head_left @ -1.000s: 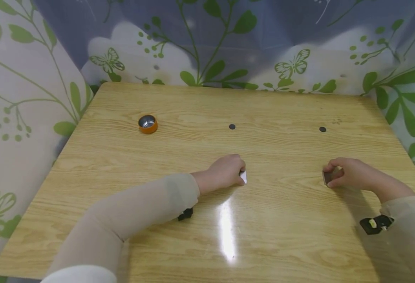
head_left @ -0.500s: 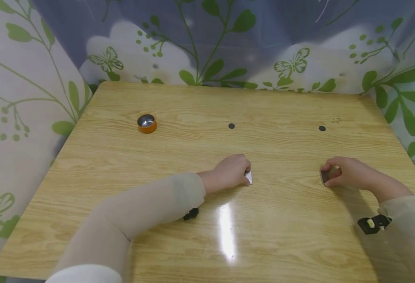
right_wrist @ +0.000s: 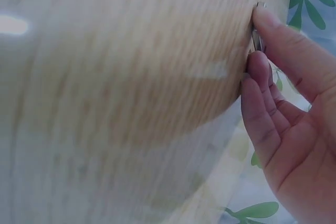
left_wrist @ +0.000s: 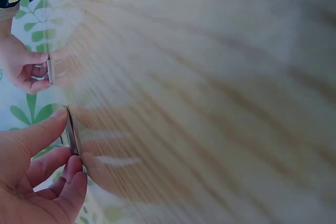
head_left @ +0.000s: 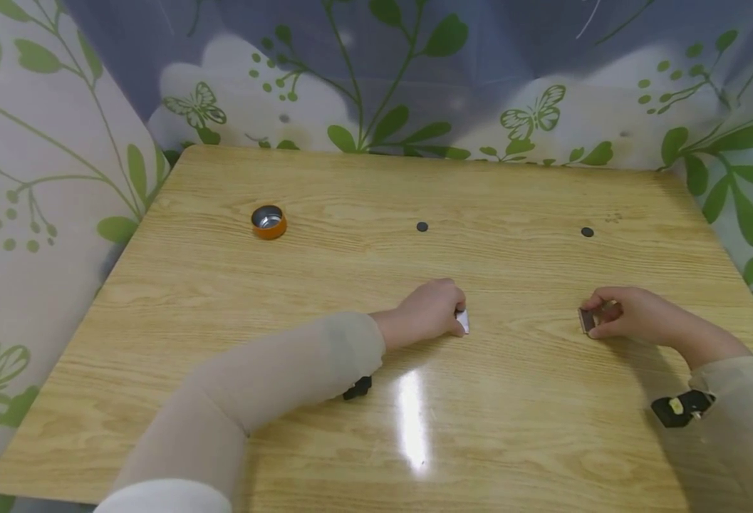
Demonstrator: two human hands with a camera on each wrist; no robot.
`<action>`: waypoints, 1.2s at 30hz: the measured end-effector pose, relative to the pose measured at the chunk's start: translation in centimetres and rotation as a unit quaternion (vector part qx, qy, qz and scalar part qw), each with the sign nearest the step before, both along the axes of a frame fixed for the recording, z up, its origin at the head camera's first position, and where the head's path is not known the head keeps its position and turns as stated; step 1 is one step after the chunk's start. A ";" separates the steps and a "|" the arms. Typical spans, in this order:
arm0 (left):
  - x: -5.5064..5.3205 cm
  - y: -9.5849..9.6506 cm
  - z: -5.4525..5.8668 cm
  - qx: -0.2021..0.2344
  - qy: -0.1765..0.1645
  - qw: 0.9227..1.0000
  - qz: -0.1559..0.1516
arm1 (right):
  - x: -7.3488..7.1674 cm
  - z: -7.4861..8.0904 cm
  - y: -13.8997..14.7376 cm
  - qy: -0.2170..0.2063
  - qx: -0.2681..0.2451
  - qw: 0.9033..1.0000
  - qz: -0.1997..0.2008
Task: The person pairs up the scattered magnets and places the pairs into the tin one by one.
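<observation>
One orange bowl [head_left: 268,222] stands upright towards the left of the wood-grain desk [head_left: 350,263], its metal-lined inside facing up, well apart from both hands. Further right, the middle black disc [head_left: 422,226] lies flat, beyond the left hand [head_left: 432,310] and untouched. That hand's thumb and fingers pinch a pale flat piece [head_left: 462,322], held on edge at the desk surface; whether it touches the wood I cannot tell. Across a gap, a dark flat piece [head_left: 587,320] is likewise held on edge, pinched between the thumb and fingers of the right hand [head_left: 632,317]. Beyond it lies the right-hand black disc [head_left: 587,232], untouched too. Judging from this, the grasping is done on both sides; not yet done is any release, and the two pieces stand well apart, neither touching the other.
</observation>
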State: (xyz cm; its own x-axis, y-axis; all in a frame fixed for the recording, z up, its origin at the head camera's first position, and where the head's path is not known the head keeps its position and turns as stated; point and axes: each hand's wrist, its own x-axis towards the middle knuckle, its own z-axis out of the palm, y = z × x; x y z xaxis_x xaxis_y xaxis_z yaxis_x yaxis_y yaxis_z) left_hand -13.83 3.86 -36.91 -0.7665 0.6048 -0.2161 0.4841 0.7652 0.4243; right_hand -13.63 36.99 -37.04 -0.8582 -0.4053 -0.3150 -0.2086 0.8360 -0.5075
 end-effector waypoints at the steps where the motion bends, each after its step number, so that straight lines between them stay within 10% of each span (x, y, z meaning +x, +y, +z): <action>1: 0.0 0.1 -0.1 -0.001 0.000 1.000 0.000 | 0.0 0.0 0.0 0.001 0.000 1.000 0.001; 36: 0.2 3.0 0.1 -0.010 0.008 1.000 -0.010 | 0.3 -0.1 -1.2 0.027 -0.045 0.998 0.033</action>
